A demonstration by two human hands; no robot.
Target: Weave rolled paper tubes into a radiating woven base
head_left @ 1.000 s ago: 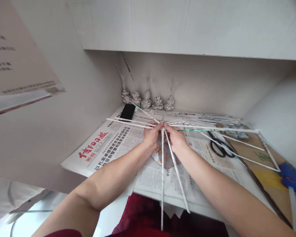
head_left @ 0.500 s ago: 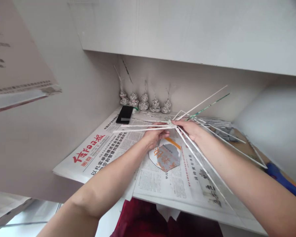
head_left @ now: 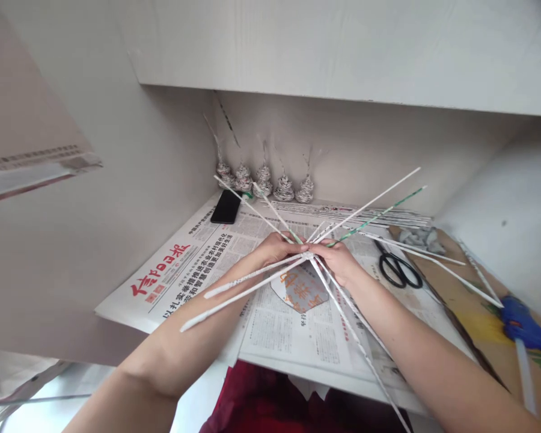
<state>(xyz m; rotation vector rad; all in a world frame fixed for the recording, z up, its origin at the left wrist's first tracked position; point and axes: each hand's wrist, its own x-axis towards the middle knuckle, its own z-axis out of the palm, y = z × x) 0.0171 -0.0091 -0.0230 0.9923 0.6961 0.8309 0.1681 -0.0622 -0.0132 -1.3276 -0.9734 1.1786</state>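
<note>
Both hands meet over the middle of a tabletop spread with printed newspaper sheets (head_left: 275,343), holding a star of thin white rolled-paper sticks (head_left: 307,256) at its small crossed centre. The left hand (head_left: 278,248) grips the centre from the left with thumb and fingers close together, and the right hand (head_left: 338,258) pinches it from the right, the two thumbs nearly touching. From this point two sticks slant to the far left, two run near left across the left forearm, two drop to the near right, and a white one and a green-patterned one rise to the far right, while more stretch out on the right. Beneath the centre, slightly nearer, a grey many-sided flat piece with orange characters (head_left: 300,293) lies on the newspaper. At the far left a black rectangular phone (head_left: 226,207) lies before five gourd-shaped figures of coiled paper (head_left: 284,189) standing in a row by the back wall; right of them lies a bundle of long pale paper rods (head_left: 351,212). Black-handled scissors (head_left: 401,269) rest to the right, next to a brown cardboard sheet (head_left: 462,316) bearing a blue tool (head_left: 525,325) on its right part
</note>
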